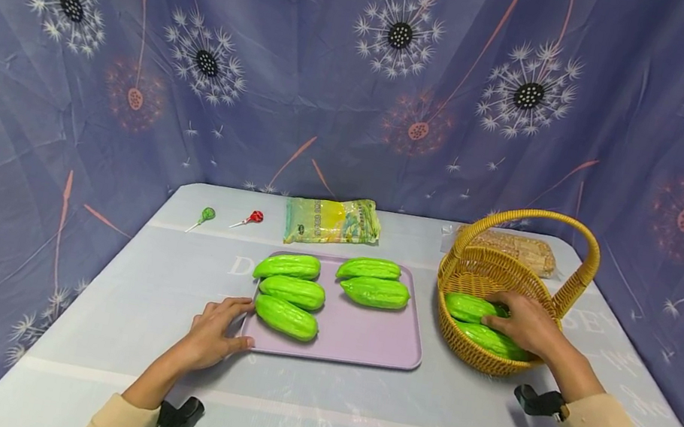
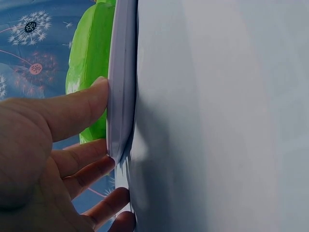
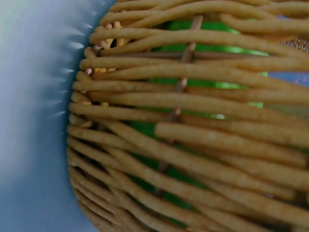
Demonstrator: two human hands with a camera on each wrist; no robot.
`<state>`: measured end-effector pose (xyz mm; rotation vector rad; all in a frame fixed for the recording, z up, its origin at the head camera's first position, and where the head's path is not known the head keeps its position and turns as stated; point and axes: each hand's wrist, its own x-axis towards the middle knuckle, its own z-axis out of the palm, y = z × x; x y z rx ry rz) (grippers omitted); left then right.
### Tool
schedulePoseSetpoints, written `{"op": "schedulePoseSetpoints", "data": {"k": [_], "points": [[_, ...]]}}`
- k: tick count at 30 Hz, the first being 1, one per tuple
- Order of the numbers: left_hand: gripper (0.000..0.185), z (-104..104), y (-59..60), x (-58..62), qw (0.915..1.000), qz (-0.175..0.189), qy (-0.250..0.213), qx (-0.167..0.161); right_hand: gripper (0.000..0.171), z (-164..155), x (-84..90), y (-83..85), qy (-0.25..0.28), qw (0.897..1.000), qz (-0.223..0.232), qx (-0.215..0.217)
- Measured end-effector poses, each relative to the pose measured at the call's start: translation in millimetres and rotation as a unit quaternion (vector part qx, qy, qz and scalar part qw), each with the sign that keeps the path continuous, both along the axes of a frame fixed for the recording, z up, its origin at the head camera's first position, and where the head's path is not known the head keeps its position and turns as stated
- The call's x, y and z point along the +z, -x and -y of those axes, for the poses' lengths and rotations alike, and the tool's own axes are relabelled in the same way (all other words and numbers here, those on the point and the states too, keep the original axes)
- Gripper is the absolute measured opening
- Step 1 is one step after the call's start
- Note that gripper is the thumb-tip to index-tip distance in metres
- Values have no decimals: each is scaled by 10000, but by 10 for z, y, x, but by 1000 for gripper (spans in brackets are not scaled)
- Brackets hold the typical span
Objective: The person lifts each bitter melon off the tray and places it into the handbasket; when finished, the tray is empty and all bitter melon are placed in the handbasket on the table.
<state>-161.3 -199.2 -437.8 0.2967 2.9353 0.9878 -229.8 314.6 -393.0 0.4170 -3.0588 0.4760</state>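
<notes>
On the lilac tray (image 1: 362, 335), three bright green bitter melons (image 1: 286, 317) lie at the left and two more bitter melons (image 1: 375, 292) at the upper right. My left hand (image 1: 215, 335) touches the tray's near left corner, thumb at the front rim and fingers spread along the side. The left wrist view shows the thumb tip against the tray rim (image 2: 120, 87). Inside the wicker basket (image 1: 490, 270), my right hand (image 1: 525, 324) grips the upper of two bitter melons (image 1: 468, 308), its fingers partly hidden. Basket weave (image 3: 193, 101) fills the right wrist view, green showing through.
Behind the tray lies a yellow-green packet (image 1: 332, 222). A green lollipop (image 1: 207, 214) and a red lollipop (image 1: 255, 216) lie at the back left. A clear-wrapped brown package (image 1: 514, 250) is behind the basket, whose tall handle (image 1: 591, 257) arches over it. Patterned curtain (image 1: 312, 71) surrounds the table.
</notes>
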Motion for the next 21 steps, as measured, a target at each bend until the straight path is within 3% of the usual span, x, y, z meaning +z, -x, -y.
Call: {"op": "schedulePoseSetpoints", "data": {"k": [21], "points": [[57,4,-10,8,10000,-52,37,-3,34,-50,-12,-33,3,9991,-302,286]]}}
